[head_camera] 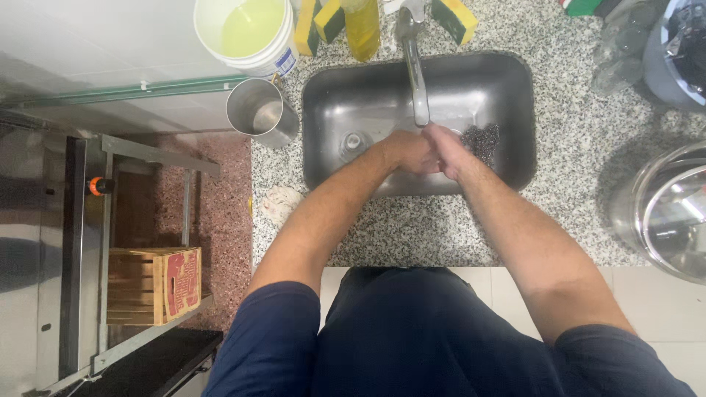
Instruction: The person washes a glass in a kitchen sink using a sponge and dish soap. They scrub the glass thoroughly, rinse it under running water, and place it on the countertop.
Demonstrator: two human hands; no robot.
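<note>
Both hands meet over the steel sink (507, 117), right under the spout of the tap (417, 81): the left hand (408, 152) and the right hand (447, 149) are pressed together, palm against palm, the fingers folded over one another and pinching nothing that I can see, so each grip is closed on the other hand alone. Just at 2 o'clock from the hands a dark scouring pad (483, 141) lies in the basin, close to the right hand but apart from it. The drain (354, 142) sits at 9 o'clock from the hands. Outward, on the speckled granite table (573, 140), a steel cup (259, 112) stands at 10 o'clock beside the sink's corner, a white bucket (248, 31) of yellowish liquid stands behind it, and yellow sponges (454, 16) and a bottle of yellow liquid (362, 28) line the far edge at 12 o'clock. A large steel bowl (673, 213) rests at 3 o'clock.
</note>
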